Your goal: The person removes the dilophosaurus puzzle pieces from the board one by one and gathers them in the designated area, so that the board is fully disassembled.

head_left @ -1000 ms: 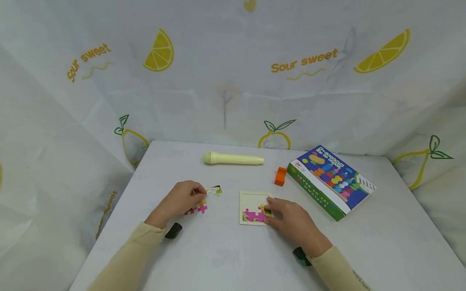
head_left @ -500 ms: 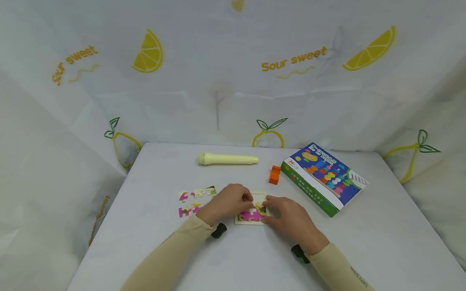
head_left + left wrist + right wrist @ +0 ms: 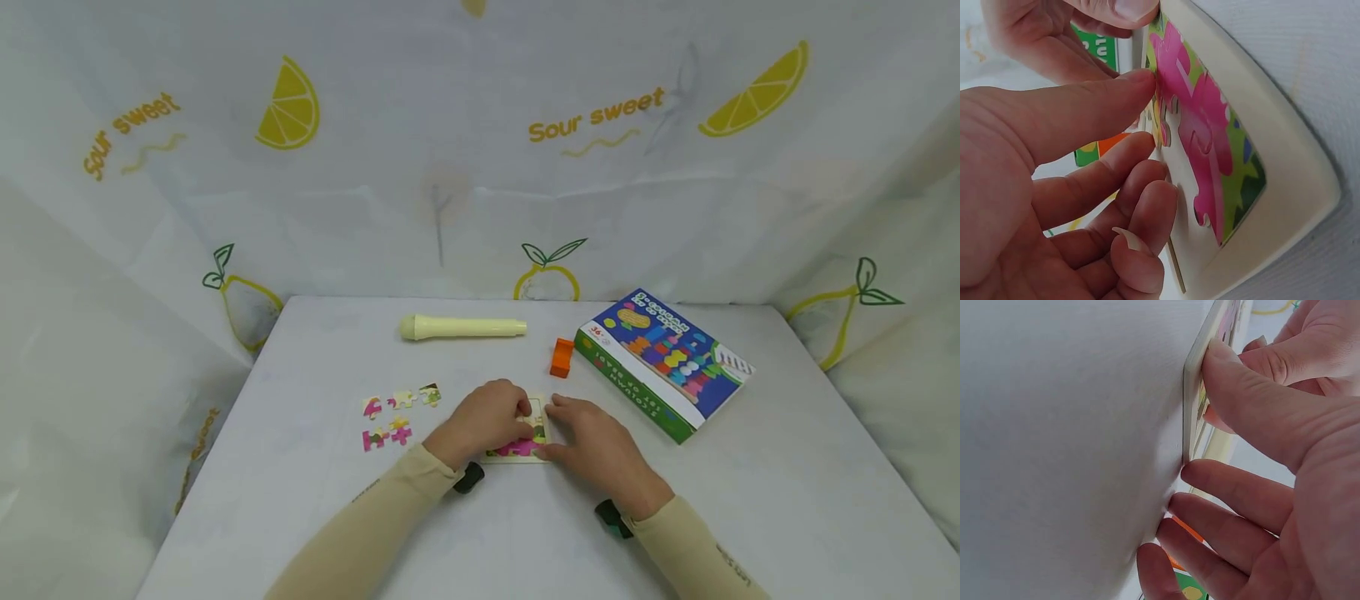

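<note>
A small cream puzzle board [image 3: 537, 405] lies on the white table, with pink and green pieces fitted along its near side. My left hand [image 3: 486, 423] is over it. In the left wrist view, thumb and fingertips pinch a small yellow-and-pink puzzle piece [image 3: 1164, 125] close against the board, beside a bare gap; the fingers hide part of it. My right hand [image 3: 600, 442] holds the board's right side. In the right wrist view its thumb [image 3: 1225, 362] presses the rim while the other fingers spread along the edge and tabletop. Several loose puzzle pieces [image 3: 401, 399] lie left of the board.
A pale yellow toy microphone [image 3: 462, 327] lies behind the board. Near it are an orange block [image 3: 561, 357] and a blue-and-green toy box [image 3: 663, 362] at the back right. A white printed curtain [image 3: 450, 150] hangs beyond the table's back edge.
My left hand has moved right from the loose pieces to the board, carrying a piece. My right hand has stayed at the board's right side. The head view has shifted slightly.
</note>
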Demonstrator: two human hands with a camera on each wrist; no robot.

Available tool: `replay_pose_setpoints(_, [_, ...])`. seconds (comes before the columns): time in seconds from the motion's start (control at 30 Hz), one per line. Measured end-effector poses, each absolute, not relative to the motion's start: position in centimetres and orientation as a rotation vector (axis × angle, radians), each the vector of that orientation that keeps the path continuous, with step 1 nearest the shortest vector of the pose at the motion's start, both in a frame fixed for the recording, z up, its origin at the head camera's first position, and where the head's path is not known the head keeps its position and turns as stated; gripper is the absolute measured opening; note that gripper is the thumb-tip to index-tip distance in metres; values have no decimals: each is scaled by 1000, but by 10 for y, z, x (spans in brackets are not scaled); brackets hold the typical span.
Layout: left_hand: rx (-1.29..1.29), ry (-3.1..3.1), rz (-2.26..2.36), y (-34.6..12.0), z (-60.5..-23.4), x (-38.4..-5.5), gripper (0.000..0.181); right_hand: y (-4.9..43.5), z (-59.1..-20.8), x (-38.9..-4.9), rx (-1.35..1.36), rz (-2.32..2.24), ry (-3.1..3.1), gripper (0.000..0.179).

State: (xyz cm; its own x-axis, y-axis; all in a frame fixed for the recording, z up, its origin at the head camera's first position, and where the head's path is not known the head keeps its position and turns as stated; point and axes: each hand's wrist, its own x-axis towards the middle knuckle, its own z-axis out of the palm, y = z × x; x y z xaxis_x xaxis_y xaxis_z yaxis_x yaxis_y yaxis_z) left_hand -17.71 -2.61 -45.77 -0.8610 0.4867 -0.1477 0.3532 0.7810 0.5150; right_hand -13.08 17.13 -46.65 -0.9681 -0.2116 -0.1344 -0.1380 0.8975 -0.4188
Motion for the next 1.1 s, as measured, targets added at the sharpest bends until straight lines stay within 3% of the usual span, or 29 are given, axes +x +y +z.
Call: replay_pose_setpoints(1.1, [688,2744,802,-25,-464,-179,8,169,-463,-131,-282,-569,2907,66])
